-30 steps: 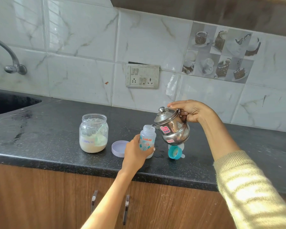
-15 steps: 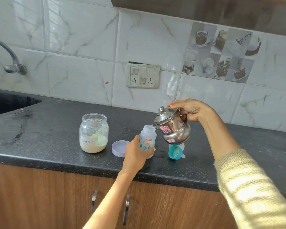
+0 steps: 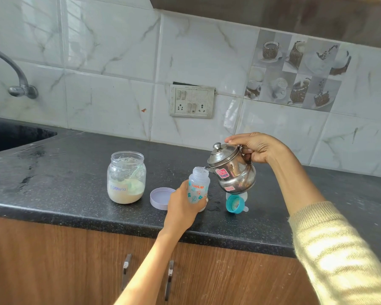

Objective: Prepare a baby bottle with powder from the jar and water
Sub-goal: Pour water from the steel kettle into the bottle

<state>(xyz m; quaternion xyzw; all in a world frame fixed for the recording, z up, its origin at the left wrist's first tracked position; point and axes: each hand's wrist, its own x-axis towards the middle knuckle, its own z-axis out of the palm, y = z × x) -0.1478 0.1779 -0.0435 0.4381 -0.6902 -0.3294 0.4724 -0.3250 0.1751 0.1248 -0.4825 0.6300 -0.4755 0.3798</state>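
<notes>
My left hand [image 3: 180, 205] grips a small clear baby bottle [image 3: 198, 187] with blue and orange print, upright on the black counter [image 3: 75, 190]. My right hand [image 3: 256, 147] holds the handle of a steel kettle [image 3: 233, 172], tilted left with its spout at the bottle's open mouth; a thin stream of water runs in. An open glass jar [image 3: 126, 177] labelled "Formula" stands to the left, part full of pale powder with a scoop inside. Its lilac lid [image 3: 161, 198] lies upturned beside my left hand. The teal bottle cap with nipple [image 3: 234, 203] lies on its side under the kettle.
A dark sink [image 3: 13, 137] and a steel tap [image 3: 15, 78] are at the far left. A switch and socket plate [image 3: 191, 101] sits on the tiled wall. Water drops [image 3: 215, 208] lie on the counter near the bottle. Wooden cabinet doors with metal handles [image 3: 169, 280] run below.
The kettle has tipped slightly further toward the bottle and the pouring goes on. Both hands keep their grips and places.
</notes>
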